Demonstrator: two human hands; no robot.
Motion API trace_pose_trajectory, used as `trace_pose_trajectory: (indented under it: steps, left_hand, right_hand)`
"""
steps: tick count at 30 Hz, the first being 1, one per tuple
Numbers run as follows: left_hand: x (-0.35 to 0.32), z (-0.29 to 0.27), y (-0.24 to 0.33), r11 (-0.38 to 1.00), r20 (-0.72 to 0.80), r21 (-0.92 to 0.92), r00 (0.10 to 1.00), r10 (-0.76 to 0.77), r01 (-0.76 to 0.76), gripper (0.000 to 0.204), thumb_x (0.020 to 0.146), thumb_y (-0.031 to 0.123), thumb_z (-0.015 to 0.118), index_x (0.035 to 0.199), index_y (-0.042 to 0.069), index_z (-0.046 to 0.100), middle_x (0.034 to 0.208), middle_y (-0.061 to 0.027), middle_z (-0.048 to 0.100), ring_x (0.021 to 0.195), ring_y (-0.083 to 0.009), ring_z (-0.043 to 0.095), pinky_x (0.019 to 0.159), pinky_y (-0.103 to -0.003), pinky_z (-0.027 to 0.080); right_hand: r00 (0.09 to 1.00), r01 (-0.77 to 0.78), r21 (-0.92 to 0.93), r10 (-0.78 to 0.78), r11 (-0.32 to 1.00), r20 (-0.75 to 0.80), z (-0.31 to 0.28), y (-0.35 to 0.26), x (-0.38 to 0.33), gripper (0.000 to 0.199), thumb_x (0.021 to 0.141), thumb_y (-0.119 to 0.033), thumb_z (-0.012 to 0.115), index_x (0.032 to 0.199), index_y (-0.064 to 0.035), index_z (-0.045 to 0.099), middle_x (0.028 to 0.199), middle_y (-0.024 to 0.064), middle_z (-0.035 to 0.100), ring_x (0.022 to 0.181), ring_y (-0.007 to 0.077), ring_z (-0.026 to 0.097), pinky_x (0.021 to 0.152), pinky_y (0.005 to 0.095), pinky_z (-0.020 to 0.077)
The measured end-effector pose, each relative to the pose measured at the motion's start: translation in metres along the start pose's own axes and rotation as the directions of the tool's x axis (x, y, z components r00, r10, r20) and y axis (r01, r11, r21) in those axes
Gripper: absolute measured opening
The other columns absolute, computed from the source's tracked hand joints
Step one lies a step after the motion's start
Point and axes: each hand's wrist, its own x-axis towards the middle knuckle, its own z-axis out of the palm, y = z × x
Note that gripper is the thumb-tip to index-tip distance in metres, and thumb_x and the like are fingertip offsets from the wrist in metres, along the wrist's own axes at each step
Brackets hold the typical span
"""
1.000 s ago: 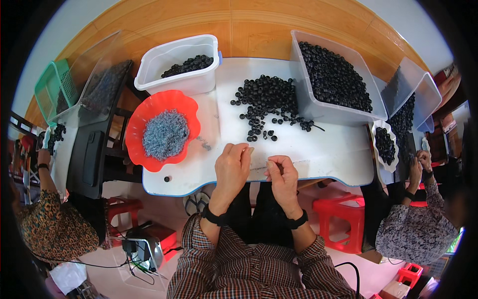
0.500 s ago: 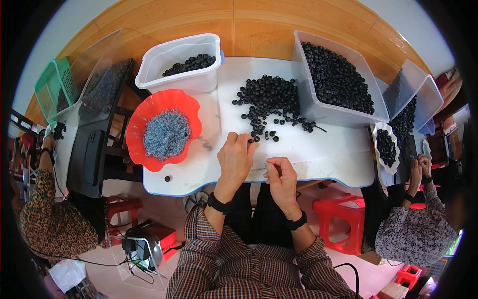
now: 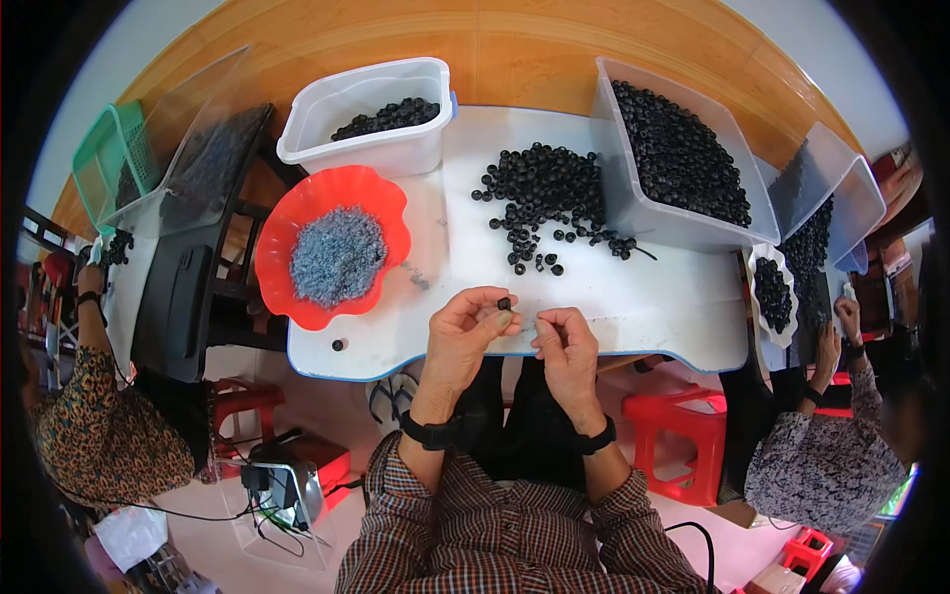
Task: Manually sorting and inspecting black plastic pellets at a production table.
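Note:
My left hand (image 3: 463,342) pinches a small black round part (image 3: 505,304) between thumb and fingertips, just above the table's near edge. Close to its right, my right hand (image 3: 569,361) has thumb and forefinger pressed together; whatever they hold is too small to make out. A loose pile of the same black parts (image 3: 544,188) lies beyond my hands on the white table (image 3: 673,307), some showing a hole through the middle. Left of my hands stands a red scalloped bowl (image 3: 391,213) heaped with tiny bluish-grey translucent pieces (image 3: 336,255).
A clear bin (image 3: 673,223) full of black parts stands far right; a white tub (image 3: 371,153) with fewer stands far left. One black part (image 3: 339,345) lies near the front left edge. Other people work at both sides. A red stool (image 3: 673,436) stands below, right.
My left hand has drawn back from the pile's near edge toward me, with a black part in its fingertips. My right hand stays pinched, nearly in place. The view has shifted slightly.

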Motion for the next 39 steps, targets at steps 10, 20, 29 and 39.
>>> trace_pose_trajectory:
  steps: [10, 20, 29, 39]
  left_hand:
    - [-0.017, -0.002, -0.005, 0.907, -0.012, -0.412, 0.995, -0.099, 0.086, 0.023, 0.094, 0.001, 0.057, 0.116, -0.003, 0.061, 0.107, -0.0138, 0.065, 0.092, -0.0199, 0.067, 0.085, -0.031, 0.057]
    - [-0.026, -0.001, -0.007, 0.883, 0.037, -0.446, 0.989, -0.145, 0.147, 0.024, 0.095, 0.006, 0.058, 0.117, -0.004, 0.062, 0.1, -0.0127, 0.067, 0.082, -0.0162, 0.065, 0.071, -0.025, 0.055]
    - [-0.029, 0.005, -0.004, 0.915, -0.016, -0.373, 0.986, -0.168, 0.15, 0.024, 0.094, 0.007, 0.06, 0.115, -0.003, 0.063, 0.091, -0.0088, 0.067, 0.075, -0.014, 0.063, 0.069, -0.025, 0.052]
    - [-0.032, -0.004, -0.007, 0.976, -0.038, -0.189, 0.993, -0.115, 0.106, 0.022, 0.093, 0.004, 0.061, 0.113, -0.004, 0.064, 0.094, -0.01, 0.068, 0.077, -0.0158, 0.064, 0.07, -0.027, 0.053]
  right_hand:
    - [0.999, -0.052, 0.067, 0.052, 0.996, 0.002, 0.002, -0.01, -0.005, 0.007, 0.093, -0.003, 0.06, 0.099, 0.0008, 0.058, 0.084, 0.0042, 0.06, 0.067, 0.0093, 0.061, 0.059, 0.0225, 0.049]
    - [0.991, 0.105, 0.165, -0.116, 0.981, 0.062, 0.003, -0.037, -0.005, 0.008, 0.091, 0.001, 0.063, 0.098, 0.0012, 0.062, 0.097, 0.0052, 0.056, 0.085, 0.0097, 0.058, 0.073, 0.0211, 0.0485]
    - [0.983, 0.134, 0.177, -0.154, 0.975, 0.102, 0.009, -0.039, -0.005, 0.012, 0.088, 0.004, 0.064, 0.1, 0.0022, 0.063, 0.099, 0.0062, 0.056, 0.086, 0.0114, 0.06, 0.073, 0.0227, 0.0505]
    - [0.972, 0.148, 0.092, -0.162, 0.985, 0.172, 0.004, -0.044, -0.002, 0.009, 0.087, 0.005, 0.064, 0.095, 0.0027, 0.062, 0.095, 0.0071, 0.057, 0.079, 0.013, 0.064, 0.069, 0.0242, 0.0523]
